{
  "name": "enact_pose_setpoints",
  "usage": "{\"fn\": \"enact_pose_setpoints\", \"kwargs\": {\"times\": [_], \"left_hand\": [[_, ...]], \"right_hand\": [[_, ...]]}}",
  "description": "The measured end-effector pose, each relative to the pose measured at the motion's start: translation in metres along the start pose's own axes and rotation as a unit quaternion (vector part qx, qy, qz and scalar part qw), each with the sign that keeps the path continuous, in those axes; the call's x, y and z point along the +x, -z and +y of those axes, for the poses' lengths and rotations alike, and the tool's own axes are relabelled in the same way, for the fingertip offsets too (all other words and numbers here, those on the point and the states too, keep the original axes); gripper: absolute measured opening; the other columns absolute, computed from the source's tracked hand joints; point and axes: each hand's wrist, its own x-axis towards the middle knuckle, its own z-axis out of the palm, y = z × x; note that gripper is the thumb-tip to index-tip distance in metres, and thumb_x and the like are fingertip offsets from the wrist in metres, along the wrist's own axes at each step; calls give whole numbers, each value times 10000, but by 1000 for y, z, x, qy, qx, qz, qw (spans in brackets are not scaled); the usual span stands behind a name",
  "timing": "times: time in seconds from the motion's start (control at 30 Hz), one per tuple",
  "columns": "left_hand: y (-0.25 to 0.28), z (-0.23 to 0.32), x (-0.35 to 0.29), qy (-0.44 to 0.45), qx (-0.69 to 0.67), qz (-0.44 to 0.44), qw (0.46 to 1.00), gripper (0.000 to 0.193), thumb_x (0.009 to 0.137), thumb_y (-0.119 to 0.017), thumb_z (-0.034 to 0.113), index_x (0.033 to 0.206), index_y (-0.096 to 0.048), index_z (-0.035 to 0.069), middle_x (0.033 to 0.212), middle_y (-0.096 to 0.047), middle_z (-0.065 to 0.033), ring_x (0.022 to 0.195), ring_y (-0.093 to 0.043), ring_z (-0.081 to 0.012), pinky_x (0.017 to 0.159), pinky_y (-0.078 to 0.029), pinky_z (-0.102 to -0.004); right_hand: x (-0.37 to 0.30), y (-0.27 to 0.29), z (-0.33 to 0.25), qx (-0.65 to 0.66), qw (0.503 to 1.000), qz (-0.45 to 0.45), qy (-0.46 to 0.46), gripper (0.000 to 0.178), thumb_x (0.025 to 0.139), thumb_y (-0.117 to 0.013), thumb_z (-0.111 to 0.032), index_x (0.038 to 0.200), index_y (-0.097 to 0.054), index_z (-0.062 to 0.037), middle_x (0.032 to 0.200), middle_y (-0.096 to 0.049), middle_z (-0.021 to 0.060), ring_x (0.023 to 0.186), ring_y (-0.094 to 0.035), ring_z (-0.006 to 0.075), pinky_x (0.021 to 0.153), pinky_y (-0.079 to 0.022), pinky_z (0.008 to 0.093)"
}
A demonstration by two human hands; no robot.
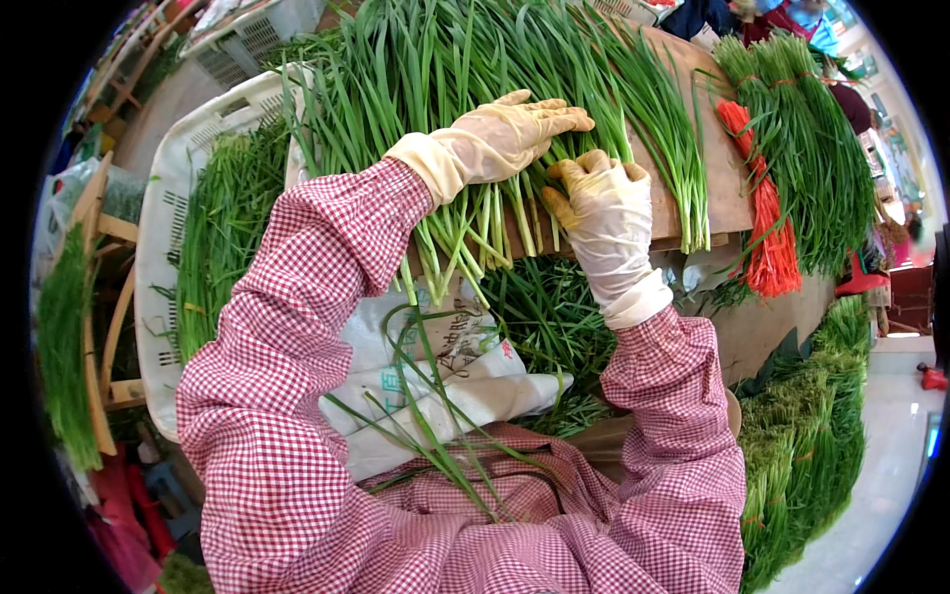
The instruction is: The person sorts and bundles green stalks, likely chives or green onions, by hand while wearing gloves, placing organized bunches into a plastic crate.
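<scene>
A thick layer of garlic chives [426, 69] lies across a brown board [727, 193], green leaves pointing away and pale stem ends toward me. My left hand [505, 137], in a cream rubber glove, rests on the chives with its fingers stretched to the right. Just right of it, my right hand [609, 213], gloved the same way, has its fingers curled in among the stems. Whatever sits between those fingers is hidden. A smaller group of chives [683, 188] lies right of that hand, stem ends near the board's edge.
Red ties [767, 228] hang at the board's right, beside bundled chives [811, 148]. A white plastic crate [163, 228] with more chives stands left. Loose leaves and a white sack [435, 406] lie below the board. Bundles [802, 445] are stacked lower right. Other people are at the upper right.
</scene>
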Motion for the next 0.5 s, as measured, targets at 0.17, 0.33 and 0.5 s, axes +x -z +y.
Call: {"fn": "enact_pose_setpoints", "kwargs": {"times": [0.17, 0.33, 0.5], "left_hand": [[2, 4, 1, 7, -15, -13, 1000, 505, 891, -450, 52, 1359, -349, 215, 1422, -361, -4, 1335, -305, -206, 1109, -190, -428], [2, 4, -1, 14, -6, -19, 1000, 515, 894, -433, 55, 1370, -330, 219, 1424, -358, 12, 1335, -306, -178, 1107, -187, -426], [0, 5, 0, 21, -13, -19, 1000, 513, 896, -432, 57, 1370, -330, 221, 1425, -360, 10, 1337, -301, -183, 1106, -183, -428]], "right_hand": [[1, -4, 3, -54, 996, -62, 27, 127, 767, -619, -221, 787, -597, -98, 782, -561, 57, 758, -568, 233, 714, -417, 389], [-4, 6, 5, 69, 998, -9, 2, 143, 747, -641, -247, 801, -617, -116, 811, -569, 69, 775, -573, 242, 745, -417, 411], [-1, 4, 0, -36, 998, -58, 2, 153, 773, -646, -277, 798, -651, -126, 780, -571, 38, 773, -570, 231, 791, -382, 395]]}}
